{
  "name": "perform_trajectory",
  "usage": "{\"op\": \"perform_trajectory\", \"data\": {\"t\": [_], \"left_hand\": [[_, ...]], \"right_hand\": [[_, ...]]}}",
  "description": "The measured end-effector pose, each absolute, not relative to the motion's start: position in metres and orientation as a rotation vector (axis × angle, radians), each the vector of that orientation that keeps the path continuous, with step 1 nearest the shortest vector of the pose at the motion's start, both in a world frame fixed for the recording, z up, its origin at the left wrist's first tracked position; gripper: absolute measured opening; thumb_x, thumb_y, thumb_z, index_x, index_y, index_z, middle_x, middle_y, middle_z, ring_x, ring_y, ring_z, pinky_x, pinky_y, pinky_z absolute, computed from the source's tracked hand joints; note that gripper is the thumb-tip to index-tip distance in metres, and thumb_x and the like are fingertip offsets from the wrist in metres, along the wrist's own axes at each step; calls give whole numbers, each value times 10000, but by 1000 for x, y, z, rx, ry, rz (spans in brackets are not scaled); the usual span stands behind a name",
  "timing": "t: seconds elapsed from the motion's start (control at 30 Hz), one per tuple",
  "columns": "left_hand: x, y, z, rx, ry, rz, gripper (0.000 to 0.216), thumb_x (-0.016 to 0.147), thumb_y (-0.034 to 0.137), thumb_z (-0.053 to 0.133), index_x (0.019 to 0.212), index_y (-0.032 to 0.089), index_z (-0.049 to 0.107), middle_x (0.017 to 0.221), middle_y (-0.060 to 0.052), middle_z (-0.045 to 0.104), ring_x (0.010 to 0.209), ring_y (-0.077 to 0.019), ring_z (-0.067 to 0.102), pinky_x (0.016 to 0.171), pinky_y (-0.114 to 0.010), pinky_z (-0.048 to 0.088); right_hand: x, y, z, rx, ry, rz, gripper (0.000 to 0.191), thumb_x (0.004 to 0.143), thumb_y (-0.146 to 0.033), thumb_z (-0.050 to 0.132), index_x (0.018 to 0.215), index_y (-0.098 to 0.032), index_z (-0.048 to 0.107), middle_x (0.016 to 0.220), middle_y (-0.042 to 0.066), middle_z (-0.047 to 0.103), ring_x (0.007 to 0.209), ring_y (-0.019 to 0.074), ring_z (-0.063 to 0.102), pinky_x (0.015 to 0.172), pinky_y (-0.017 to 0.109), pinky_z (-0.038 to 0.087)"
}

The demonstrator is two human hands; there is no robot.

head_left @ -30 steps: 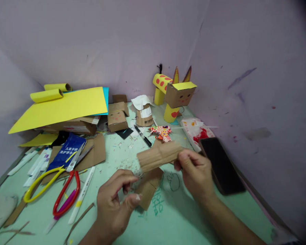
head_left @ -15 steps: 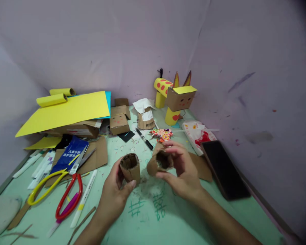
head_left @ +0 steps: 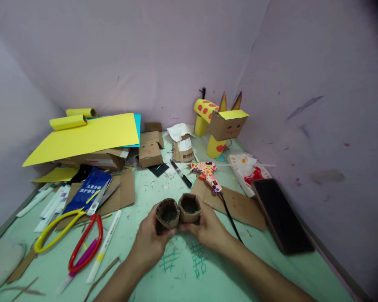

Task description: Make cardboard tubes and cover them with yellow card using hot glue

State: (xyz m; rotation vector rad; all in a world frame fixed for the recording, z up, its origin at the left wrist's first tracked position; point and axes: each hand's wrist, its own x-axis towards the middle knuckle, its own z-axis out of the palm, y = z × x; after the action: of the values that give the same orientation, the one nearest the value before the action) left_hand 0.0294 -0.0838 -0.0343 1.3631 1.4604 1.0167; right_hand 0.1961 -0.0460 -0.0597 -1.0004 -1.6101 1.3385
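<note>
Brown cardboard in each grip: our left hand (head_left: 150, 238) wraps the left tube (head_left: 168, 214), our right hand (head_left: 211, 224) the right tube (head_left: 190, 208), both at the near middle of the worktop (head_left: 151, 272). We hold them upright, sides touching, probably to keep them level and steady. Can't tell if bases touch down. Glue gun (head_left: 210, 175) lies just beyond, presumably parked within reach; scissors (head_left: 95, 218) lie off left.

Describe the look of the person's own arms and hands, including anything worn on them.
The left hand and right hand are human, five-fingered in build and ungloved. The left forearm and right forearm are bare to the picture's edge: no sleeve, watch or bracelet shows. Part of each hand is hidden, so rings cannot be ruled out.
</note>
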Motion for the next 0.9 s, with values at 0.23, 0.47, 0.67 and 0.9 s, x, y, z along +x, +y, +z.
{"op": "perform_trajectory", "data": {"t": [0.23, 0.47, 0.67, 0.9], "left_hand": [[26, -82, -31, 1405, 1456, 960, 398, 622, 91, 674, 1004, 185, 615, 946, -50, 708, 929, -282, 627, 853, -404, 465], [22, -81, -34, 1428, 1344, 922, 548, 663, 103, 661, 1189, 173, 521, 1167, -99, 645, 1086, -285, 581, 955, -417, 417], [15, -81, -30, 1369, 1290, 931, 471, 676, 140, 672, 1132, 158, 554, 1080, -101, 671, 1034, -289, 588, 898, -415, 448], [10, -82, -14, 1261, 1152, 933, 360, 627, 276, 746, 946, 151, 635, 936, -61, 702, 910, -257, 615, 750, -308, 484]], "right_hand": [[196, -48, -59, -1048, -1683, 1284, 421, 656, -138, 728, 1037, -197, 558, 994, 41, 643, 943, 245, 597, 863, 400, 450], [219, -44, -56, -846, -1897, 1378, 799, 735, -157, 676, 1414, -237, 263, 1457, 116, 366, 1339, 280, 318, 1100, 494, 209], [228, -37, -42, -841, -1880, 1422, 630, 762, -184, 673, 1347, -224, 443, 1372, 109, 499, 1280, 295, 419, 1072, 501, 269], [220, -38, -27, -770, -1553, 1772, 431, 640, -341, 791, 1015, -162, 676, 1015, 78, 702, 986, 269, 620, 888, 401, 445]]}}
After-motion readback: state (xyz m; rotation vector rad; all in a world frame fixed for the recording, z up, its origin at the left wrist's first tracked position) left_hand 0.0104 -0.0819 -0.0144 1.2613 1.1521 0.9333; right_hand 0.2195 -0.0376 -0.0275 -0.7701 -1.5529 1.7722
